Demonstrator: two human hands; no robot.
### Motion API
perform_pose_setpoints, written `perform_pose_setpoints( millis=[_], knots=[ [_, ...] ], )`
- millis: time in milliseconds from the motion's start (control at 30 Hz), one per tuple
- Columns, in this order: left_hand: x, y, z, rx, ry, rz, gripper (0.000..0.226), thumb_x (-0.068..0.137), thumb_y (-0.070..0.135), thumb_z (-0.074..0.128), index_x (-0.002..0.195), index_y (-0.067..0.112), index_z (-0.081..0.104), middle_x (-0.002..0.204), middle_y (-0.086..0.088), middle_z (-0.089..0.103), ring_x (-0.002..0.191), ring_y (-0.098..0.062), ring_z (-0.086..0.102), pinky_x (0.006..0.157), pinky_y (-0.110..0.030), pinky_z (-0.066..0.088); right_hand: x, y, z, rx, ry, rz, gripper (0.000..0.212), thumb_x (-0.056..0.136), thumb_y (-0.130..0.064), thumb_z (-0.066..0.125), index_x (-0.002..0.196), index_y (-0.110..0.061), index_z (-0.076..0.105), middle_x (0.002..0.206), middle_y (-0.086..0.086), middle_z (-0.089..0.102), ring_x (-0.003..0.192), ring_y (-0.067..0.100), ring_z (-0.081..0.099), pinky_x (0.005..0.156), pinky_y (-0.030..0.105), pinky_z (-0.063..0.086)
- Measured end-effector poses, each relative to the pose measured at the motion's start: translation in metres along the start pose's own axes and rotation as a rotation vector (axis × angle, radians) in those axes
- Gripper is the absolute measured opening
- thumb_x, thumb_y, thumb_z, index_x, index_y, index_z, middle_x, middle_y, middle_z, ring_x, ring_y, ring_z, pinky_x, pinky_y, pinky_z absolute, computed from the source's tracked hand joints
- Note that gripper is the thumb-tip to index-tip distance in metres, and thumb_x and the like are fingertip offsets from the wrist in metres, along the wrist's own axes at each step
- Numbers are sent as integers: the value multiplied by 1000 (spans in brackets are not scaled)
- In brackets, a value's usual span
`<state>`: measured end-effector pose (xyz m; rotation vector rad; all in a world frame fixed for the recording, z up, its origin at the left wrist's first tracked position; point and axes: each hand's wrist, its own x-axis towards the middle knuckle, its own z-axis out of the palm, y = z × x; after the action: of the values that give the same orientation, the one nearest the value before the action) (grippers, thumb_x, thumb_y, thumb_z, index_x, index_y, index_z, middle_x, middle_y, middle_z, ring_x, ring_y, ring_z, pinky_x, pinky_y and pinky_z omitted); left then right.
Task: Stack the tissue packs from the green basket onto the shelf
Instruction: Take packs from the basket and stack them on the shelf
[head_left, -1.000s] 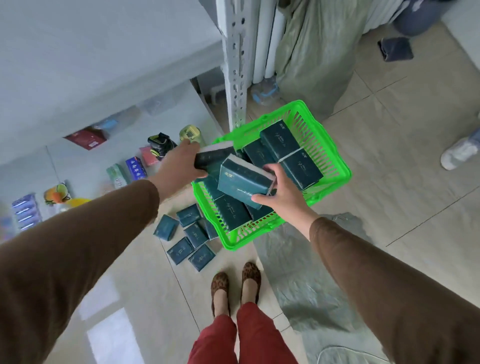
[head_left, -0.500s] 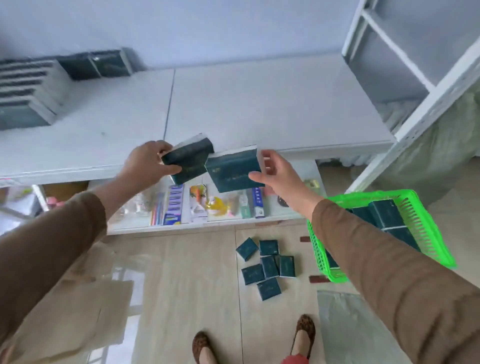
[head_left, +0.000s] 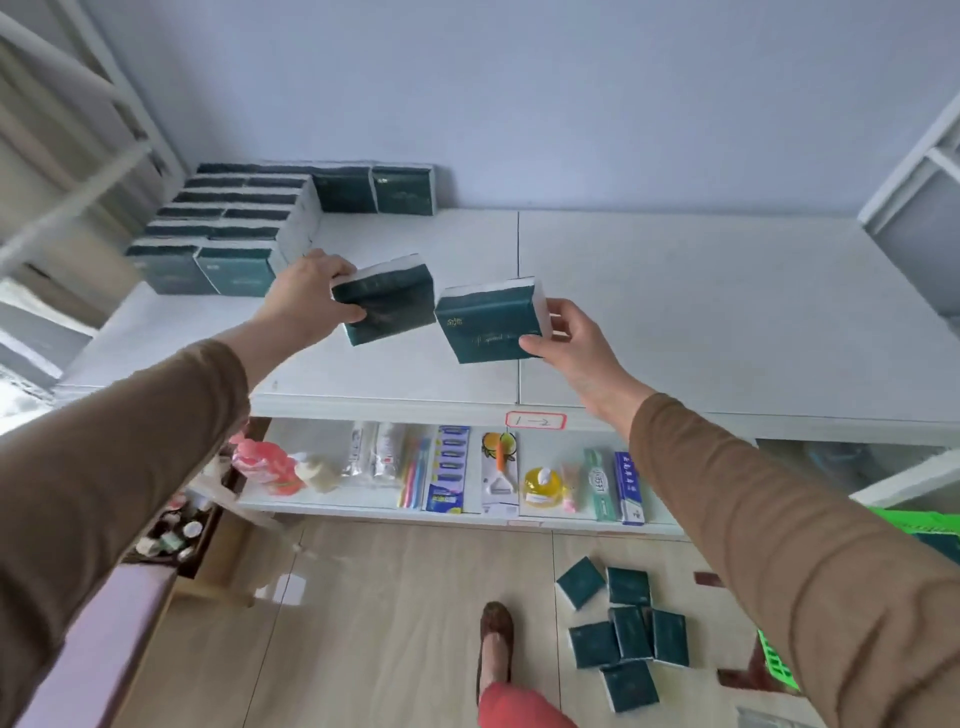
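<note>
My left hand (head_left: 306, 299) grips one dark green tissue pack (head_left: 387, 306) and my right hand (head_left: 569, 338) grips a second tissue pack (head_left: 488, 325). Both packs hang side by side, tilted, above the white shelf (head_left: 675, 312). A stack of tissue packs (head_left: 234, 234) stands in rows at the shelf's back left, against the wall. Only a corner of the green basket (head_left: 930, 522) shows at the right edge, mostly hidden by my right arm.
Several loose tissue packs (head_left: 621, 631) lie on the floor at the lower right. The lower shelf (head_left: 457, 506) holds toothbrushes, toothpaste, bottles and other small goods. White rack posts stand at both sides. My shoe (head_left: 496, 644) is on the floor below.
Both hands lifted a pack each out of the basket and carried them up and left over the shelf. My view swung from the basket to the shelf and the stacked packs.
</note>
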<state>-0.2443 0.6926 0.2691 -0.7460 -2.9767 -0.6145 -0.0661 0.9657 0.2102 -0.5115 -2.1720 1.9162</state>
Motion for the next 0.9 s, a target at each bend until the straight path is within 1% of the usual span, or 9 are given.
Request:
perform_pose_setpoints(
  millis=[100, 233, 333, 400, 600, 700, 767, 833, 900],
  knots=[
    [47, -24, -4, 11, 9, -7, 56, 76, 21, 79, 128, 12, 59, 115, -7, 55, 103, -29, 56, 89, -34, 42, 54, -1, 24, 16, 15, -6, 45, 87, -9, 72, 128, -15, 56, 120, 7, 64, 106, 22, 63, 96, 37, 53],
    [111, -55, -6, 48, 13, -40, 57, 76, 26, 81, 127, 14, 60, 119, -8, 59, 107, -30, 57, 91, -38, 45, 125, -7, 51, 16, 28, -10, 42, 87, -10, 72, 126, -13, 57, 116, 5, 65, 96, 14, 61, 84, 22, 50],
    [154, -77, -5, 74, 3, -43, 56, 77, 28, 80, 128, 16, 60, 126, -7, 59, 114, -29, 55, 96, -40, 45, 175, -6, 66, -1, 42, -8, 41, 86, -12, 74, 123, -13, 58, 118, 6, 66, 104, 16, 61, 89, 25, 49],
    [181, -89, -5, 87, 13, -35, 56, 78, 27, 80, 128, 15, 60, 126, -7, 60, 117, -29, 53, 98, -41, 44, 204, -5, 77, -11, 63, 0, 40, 86, -12, 74, 122, -13, 58, 118, 5, 66, 107, 17, 60, 88, 25, 48],
    [261, -126, 3, 143, -17, 65, 55, 79, 22, 79, 129, 15, 59, 122, -8, 62, 118, -30, 49, 98, -42, 41, 284, 5, 115, -27, 163, 36, 38, 86, -9, 73, 120, -11, 56, 115, 7, 64, 97, 16, 58, 74, 22, 46],
    [300, -145, 8, 179, -67, 123, 56, 81, 23, 79, 132, 14, 57, 126, -7, 60, 120, -30, 48, 100, -42, 40, 319, 11, 135, -56, 199, 56, 38, 85, -8, 73, 118, -10, 56, 114, 9, 65, 98, 20, 61, 78, 25, 51],
    [323, -159, 11, 172, -95, 150, 57, 81, 24, 78, 133, 14, 56, 128, -7, 59, 121, -30, 47, 102, -41, 40, 337, 15, 149, -36, 210, 82, 35, 87, -6, 71, 117, -10, 54, 112, 9, 66, 97, 20, 64, 78, 23, 53],
    [340, -173, 15, 180, -111, 167, 58, 82, 25, 77, 134, 14, 55, 126, -8, 58, 119, -31, 46, 99, -41, 41, 352, 16, 161, -32, 217, 95, 33, 89, -3, 69, 116, -10, 52, 110, 7, 65, 93, 15, 64, 73, 17, 51],
    [353, -185, 18, 211, -131, 184, 59, 82, 27, 76, 136, 14, 53, 123, -9, 58, 116, -32, 46, 96, -41, 42, 366, 19, 171, -67, 229, 103, 32, 90, -4, 68, 117, -11, 51, 112, 7, 64, 94, 14, 63, 78, 20, 52]
  ],
)
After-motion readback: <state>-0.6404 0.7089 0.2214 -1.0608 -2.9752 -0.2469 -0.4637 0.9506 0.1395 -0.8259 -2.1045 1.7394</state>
